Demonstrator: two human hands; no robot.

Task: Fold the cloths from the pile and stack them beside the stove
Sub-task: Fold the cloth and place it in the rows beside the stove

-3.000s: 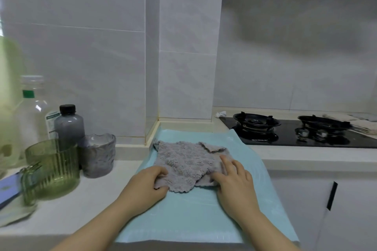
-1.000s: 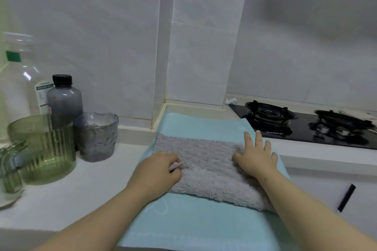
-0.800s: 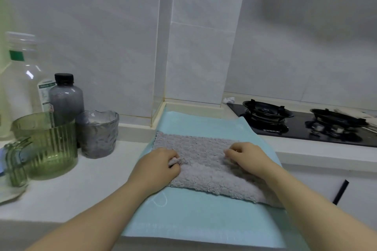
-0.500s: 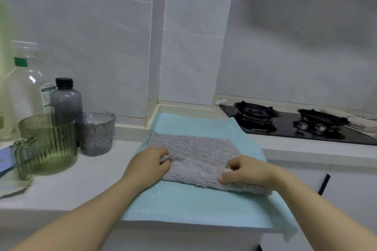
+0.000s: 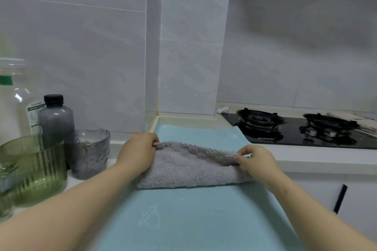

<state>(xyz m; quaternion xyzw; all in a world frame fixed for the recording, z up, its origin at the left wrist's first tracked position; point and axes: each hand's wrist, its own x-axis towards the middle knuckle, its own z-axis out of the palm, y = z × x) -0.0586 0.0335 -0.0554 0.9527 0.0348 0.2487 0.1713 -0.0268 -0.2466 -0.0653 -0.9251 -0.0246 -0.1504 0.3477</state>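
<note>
**Folding the grey cloth on the teal mat**

Spreading over the desk (image 5: 306, 164), a teal mat (image 5: 193, 220) lies just left of the stove (image 5: 302, 132). On the mat, left of the stove, sits the grey cloth (image 5: 189, 171), its far edge lifted and doubled over. The left hand (image 5: 138, 153) has a closed grip on that edge's left corner; the right hand (image 5: 257, 161) pinches the right corner. Far left of the stove stand a green jug (image 5: 34, 169), a dark bottle (image 5: 55, 120) and a grey glass cup (image 5: 89, 153).

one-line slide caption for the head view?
Both hands, left and right, pinch the grey cloth mid-fold over a teal mat.
</note>
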